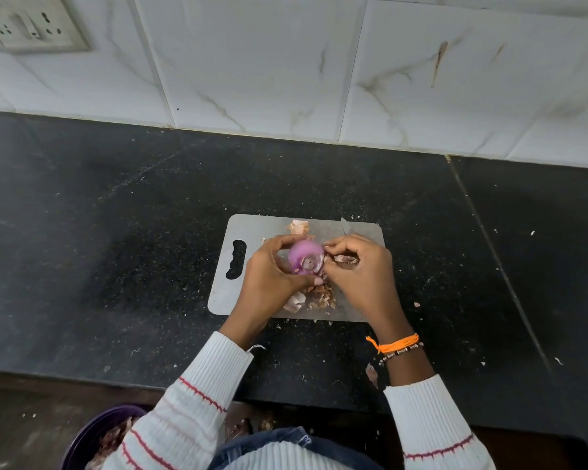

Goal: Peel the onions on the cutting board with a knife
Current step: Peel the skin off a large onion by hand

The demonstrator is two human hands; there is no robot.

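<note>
Onion (304, 257) sitting above the middle of the cutting board (252, 228), cut end facing you. Your left hand (272, 276) is cupping it, fingers curled round to steady it. Your right hand (360, 269) is pinching at its right edge, likely lifting skin; the knife (345, 226) blade is poking out beyond those fingers, apparently held there too. Peels (319, 298) are piling near you on the board, over the dark tabletop (116, 215).

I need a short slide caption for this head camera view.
Both hands, left hand and right hand, peel a purple onion over a grey cutting board.
</note>
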